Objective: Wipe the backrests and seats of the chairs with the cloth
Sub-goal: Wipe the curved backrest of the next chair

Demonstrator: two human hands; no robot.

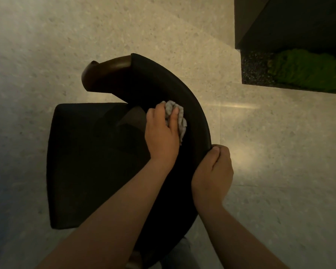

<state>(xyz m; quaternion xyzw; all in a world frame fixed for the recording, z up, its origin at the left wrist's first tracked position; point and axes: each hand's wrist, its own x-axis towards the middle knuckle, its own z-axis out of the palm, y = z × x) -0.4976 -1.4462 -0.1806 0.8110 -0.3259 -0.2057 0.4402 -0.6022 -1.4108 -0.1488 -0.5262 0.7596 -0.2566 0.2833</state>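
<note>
I look straight down on a black upholstered chair with a curved backrest (pixel 175 84) and a square seat (pixel 89 162). The backrest ends in a brown wooden arm tip (pixel 105 70) at the upper left. My left hand (pixel 162 133) grips a crumpled grey cloth (pixel 179 117) and presses it against the inner face of the backrest, just above the seat. My right hand (pixel 213 171) curls around the outer top edge of the backrest a little lower and to the right, thumb on the rim.
Pale speckled stone floor (pixel 47 45) surrounds the chair. At the upper right stands a dark cabinet or planter (pixel 291 22) with green moss (pixel 306 70) in a dark bed. A strip of light crosses the floor to the right of the chair.
</note>
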